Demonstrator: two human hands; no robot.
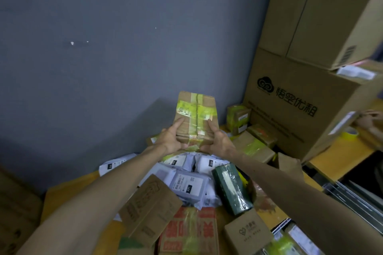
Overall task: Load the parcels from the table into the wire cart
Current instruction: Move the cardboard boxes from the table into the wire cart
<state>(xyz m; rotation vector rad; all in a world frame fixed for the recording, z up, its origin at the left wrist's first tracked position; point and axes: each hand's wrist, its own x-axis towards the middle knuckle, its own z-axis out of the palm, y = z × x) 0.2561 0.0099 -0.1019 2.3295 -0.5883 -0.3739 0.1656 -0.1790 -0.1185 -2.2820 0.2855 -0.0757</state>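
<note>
Above the table (68, 189) — both hands grip a flat, yellow-taped cardboard parcel (195, 117).

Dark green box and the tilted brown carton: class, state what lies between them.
In the head view, grey plastic mailers with white labels lie between the dark green box and brown carton.

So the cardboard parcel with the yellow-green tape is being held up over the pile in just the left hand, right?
Not quite. Both hands hold the cardboard parcel: the left hand grips its lower left side and the right hand its lower right. The rest stands: it has yellow-green tape and is raised above the pile, as the head view shows.
</note>
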